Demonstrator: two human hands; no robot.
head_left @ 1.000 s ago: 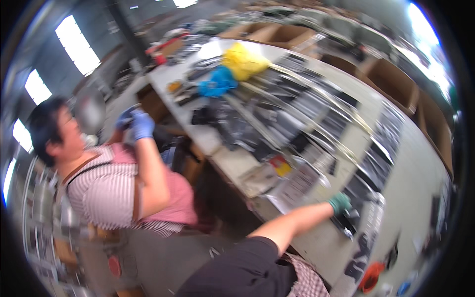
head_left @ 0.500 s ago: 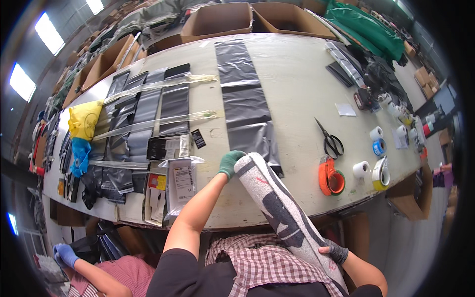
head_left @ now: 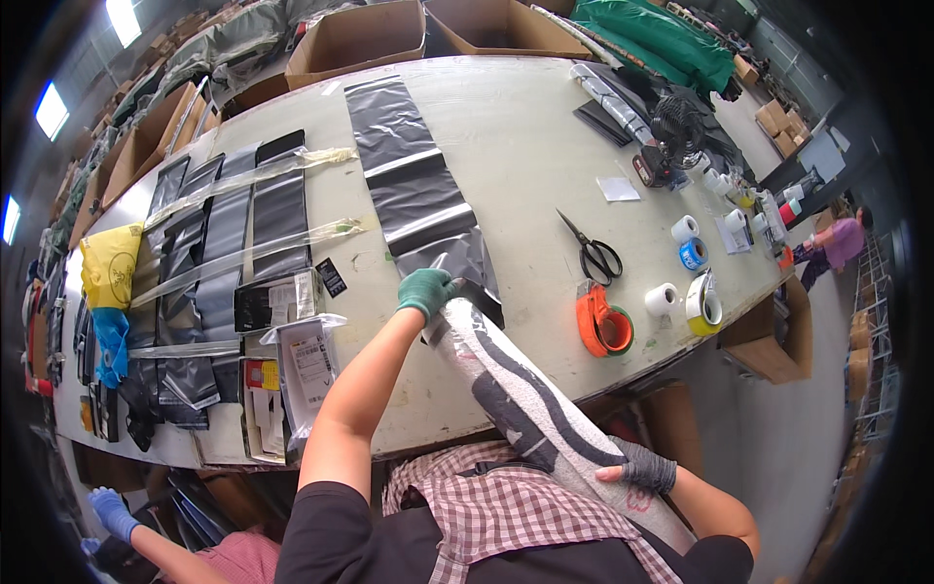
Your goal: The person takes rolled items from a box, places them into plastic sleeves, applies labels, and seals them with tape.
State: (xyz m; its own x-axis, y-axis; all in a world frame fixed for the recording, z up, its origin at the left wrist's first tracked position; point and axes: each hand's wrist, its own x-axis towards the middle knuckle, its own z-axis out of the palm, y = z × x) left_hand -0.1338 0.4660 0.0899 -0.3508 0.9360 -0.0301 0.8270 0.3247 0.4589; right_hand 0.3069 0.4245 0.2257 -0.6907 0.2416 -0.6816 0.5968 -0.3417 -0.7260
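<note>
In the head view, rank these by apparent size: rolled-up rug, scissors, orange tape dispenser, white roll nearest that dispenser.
Largest: rolled-up rug, though partly by lying nearer the camera.
Middle, unranked: orange tape dispenser and scissors; they span about alike, the dispenser bulkier.
Smallest: white roll.

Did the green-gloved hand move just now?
Yes, a little to the right: the left hand is now closer to the scissors, which lie still.

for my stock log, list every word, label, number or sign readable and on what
None readable.
White label on wrapped package: too small
Black card: too small
Yellow bag: blurred mark
Yellow-red label: too small
Blue tape roll: too small
Grey-white roll: red mark, unclear if lettering
</note>
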